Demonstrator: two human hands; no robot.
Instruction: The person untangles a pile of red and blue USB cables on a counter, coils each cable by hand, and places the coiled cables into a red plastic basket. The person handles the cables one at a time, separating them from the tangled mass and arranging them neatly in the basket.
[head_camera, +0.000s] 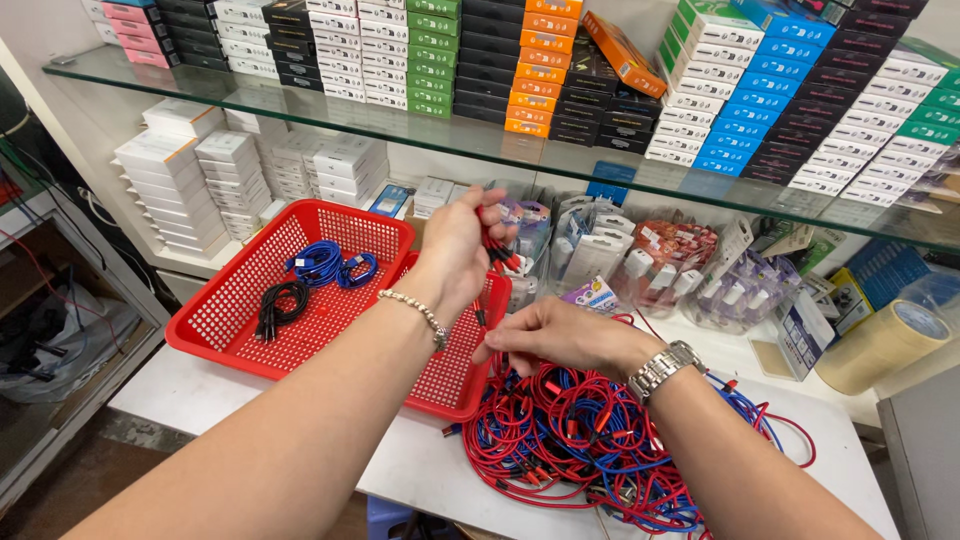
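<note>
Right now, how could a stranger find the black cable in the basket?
Look at the large red basket on the white table, left of both hands. Two coiled cable bundles lie inside. The black cable is the one nearer the front; the blue bundle lies behind it.

Cable heap (590, 430) right of basket (230, 320)

A bright red perforated plastic basket (225, 315) holds a coiled blue cable (330, 265) and a coiled black cable (282, 302). To the right, a tangled heap of red and blue cables (590, 440) lies on the white tabletop (420, 465). Far right stands a tan tape roll (880, 345).
</note>
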